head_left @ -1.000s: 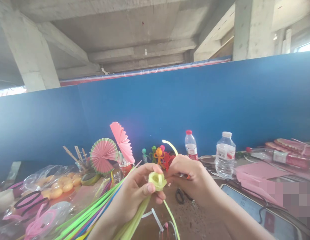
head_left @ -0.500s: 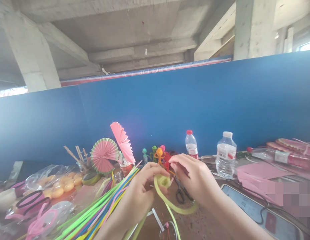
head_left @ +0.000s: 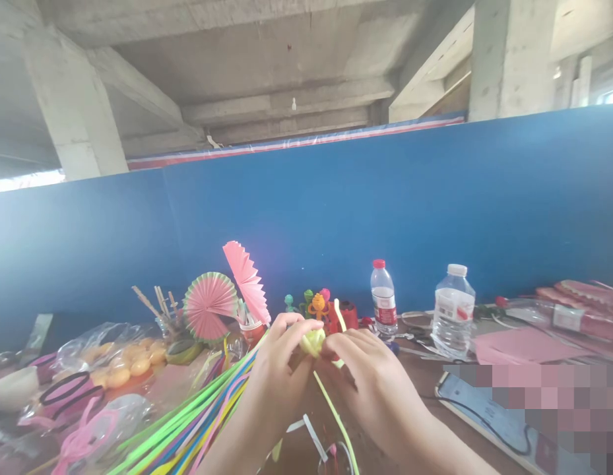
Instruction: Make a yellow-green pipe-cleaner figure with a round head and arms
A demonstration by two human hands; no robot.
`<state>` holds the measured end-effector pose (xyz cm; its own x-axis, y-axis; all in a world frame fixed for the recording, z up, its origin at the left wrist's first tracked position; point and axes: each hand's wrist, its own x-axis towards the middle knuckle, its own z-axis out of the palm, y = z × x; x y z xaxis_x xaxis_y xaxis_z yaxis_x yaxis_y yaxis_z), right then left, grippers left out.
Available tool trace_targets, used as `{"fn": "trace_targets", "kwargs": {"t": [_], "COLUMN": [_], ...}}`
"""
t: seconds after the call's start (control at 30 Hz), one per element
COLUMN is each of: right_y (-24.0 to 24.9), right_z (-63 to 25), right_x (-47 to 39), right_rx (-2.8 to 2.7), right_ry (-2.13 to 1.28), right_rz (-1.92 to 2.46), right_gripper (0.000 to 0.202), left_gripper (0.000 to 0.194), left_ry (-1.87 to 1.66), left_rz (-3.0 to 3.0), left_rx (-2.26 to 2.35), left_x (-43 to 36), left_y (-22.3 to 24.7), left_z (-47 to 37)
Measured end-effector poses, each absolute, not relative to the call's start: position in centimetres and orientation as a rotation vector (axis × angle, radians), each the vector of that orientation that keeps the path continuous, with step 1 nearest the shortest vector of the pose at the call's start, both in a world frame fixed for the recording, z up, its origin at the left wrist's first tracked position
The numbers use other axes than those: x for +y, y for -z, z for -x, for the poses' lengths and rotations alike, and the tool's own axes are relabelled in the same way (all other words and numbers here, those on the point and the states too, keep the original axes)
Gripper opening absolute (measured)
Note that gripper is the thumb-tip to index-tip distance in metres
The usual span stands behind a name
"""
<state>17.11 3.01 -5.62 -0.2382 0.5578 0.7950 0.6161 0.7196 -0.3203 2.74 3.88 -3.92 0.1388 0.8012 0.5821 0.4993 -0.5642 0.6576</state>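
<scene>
Between my hands is a small yellow-green pipe cleaner coil point(head_left: 312, 343), partly hidden by fingers. My left hand point(head_left: 285, 359) grips it from the left with thumb and fingers pinched. From the right, my right hand point(head_left: 368, 369) pinches the same pipe cleaner, one end of which sticks up above the knuckles. A thin yellow-green strand point(head_left: 336, 412) runs down toward the table's front. Just behind the hands stand small pipe cleaner figures point(head_left: 318, 305) in orange, green, teal and pink. A bundle of coloured pipe cleaners point(head_left: 197, 409) lies beside my left forearm.
Pink paper fans point(head_left: 210, 305) stand at back left near bagged orange balls point(head_left: 130, 363). A red-capped bottle point(head_left: 384, 300) and a larger water bottle point(head_left: 453, 310) stand at back right. A phone or tablet point(head_left: 489, 412) with a cable lies right. A blue partition point(head_left: 336, 204) closes the back.
My right hand has come down against the coil and now pinches it. The loose yellow-green loop that hung below it has gone from there, and an end now points up.
</scene>
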Motion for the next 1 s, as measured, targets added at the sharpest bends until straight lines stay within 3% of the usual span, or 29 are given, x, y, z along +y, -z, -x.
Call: {"fn": "trace_targets", "kwargs": {"t": [0.27,0.5,0.63,1.0], "right_y": [5.2,5.1,5.1,5.1], "right_z": [-17.6,-17.7,-18.2,-18.7], "right_x": [3.0,3.3,3.8,4.5], "right_rx": [-1.849,-1.772,-1.735,-1.753], "right_ry": [-0.206,-0.482,-0.533,-0.539], "right_rz": [0.773,0.813,0.839,0.818], "right_gripper": [0.013,0.008,0.007,0.006], "left_gripper": [0.046,0.039,0.028,0.028], "left_ry": [-1.523,-1.527,-1.46,-1.331], "left_rz": [-1.658,-1.57,-1.604,-1.314], "left_rx": [1.184,1.014,0.938,0.743], "left_x": [3.8,3.9,4.0,4.5], "left_y": [3.5,3.6,3.5,3.7], "left_z": [-3.1,-2.7,-2.5,-2.2]}}
